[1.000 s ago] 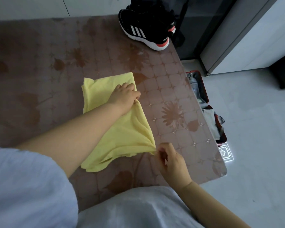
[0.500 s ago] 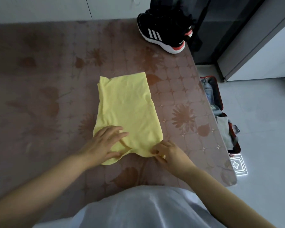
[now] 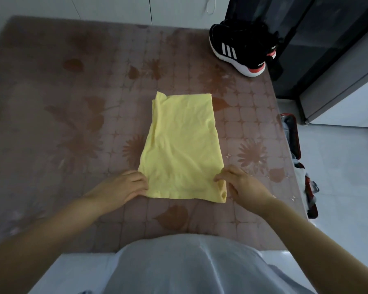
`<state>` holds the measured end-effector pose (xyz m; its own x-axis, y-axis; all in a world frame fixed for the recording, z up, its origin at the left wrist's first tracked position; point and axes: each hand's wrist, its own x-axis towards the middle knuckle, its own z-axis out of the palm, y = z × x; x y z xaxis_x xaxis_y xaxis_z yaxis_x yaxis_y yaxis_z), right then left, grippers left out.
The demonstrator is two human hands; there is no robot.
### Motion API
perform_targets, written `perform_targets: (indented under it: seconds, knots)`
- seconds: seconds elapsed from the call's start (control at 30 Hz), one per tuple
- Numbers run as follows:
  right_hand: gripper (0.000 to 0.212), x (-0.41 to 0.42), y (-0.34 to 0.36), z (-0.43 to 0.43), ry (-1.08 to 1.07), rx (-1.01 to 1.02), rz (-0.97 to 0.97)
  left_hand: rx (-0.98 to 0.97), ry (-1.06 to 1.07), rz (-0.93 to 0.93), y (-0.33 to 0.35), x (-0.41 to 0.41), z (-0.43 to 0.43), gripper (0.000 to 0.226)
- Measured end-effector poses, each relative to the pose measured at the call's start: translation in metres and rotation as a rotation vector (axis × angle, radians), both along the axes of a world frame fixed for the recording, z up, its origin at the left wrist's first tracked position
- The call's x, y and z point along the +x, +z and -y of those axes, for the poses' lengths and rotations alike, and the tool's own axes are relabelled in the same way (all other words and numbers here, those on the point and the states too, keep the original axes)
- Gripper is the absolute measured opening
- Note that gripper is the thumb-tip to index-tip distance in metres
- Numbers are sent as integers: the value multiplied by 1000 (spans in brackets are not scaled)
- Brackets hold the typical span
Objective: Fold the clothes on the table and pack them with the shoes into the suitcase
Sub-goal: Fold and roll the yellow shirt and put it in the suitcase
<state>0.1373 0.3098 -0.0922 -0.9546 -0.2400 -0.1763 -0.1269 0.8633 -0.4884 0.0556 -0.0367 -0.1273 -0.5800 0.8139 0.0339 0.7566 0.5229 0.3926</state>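
A yellow garment (image 3: pixel 179 145) lies folded into a long rectangle on the table (image 3: pixel 62 124). My left hand (image 3: pixel 119 187) grips its near left corner, and my right hand (image 3: pixel 240 185) grips its near right corner. A pair of black sneakers (image 3: pixel 240 49) with white stripes and red heels stands at the table's far right corner. The open red suitcase (image 3: pixel 295 145) lies on the floor just past the table's right edge, mostly hidden by the table, with some clothes inside.
The table has a brown flower-patterned cover. A dark cabinet (image 3: pixel 306 39) stands behind the sneakers. Pale tiled floor (image 3: pixel 344 177) spreads to the right of the suitcase.
My left hand came back from the garment's far end to its near left corner. The garment now lies flatter and straighter, with both hands at its near corners.
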Motion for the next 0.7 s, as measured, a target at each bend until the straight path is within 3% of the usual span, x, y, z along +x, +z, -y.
perform_targets:
  seconds: [0.1, 0.27, 0.37, 0.47, 0.53, 0.6, 0.7]
  knots:
    - [58, -13, -5, -4, 202, 266, 136, -109, -40, 58, -2, -5, 0, 52]
    - [47, -28, -5, -8, 423, 352, -151, -67, -51, 127, 3, -19, -5, 45]
    - [38, -33, -1, -10, 445, 256, -232, -35, -93, -6, 3, -24, -7, 33]
    - [31, -28, 1, -24, 322, 69, -251, -34, -103, -77, 9, -21, -6, 32]
    - [28, -21, 8, -30, 221, 8, -145, -138, -74, -9, 17, -17, -8, 26]
    - [24, -15, 19, -34, 122, -11, 85, -303, -36, 222, 25, -9, -7, 26]
    - [27, -17, 37, -37, 60, -94, 388, -238, 28, 513, 39, -4, -10, 21]
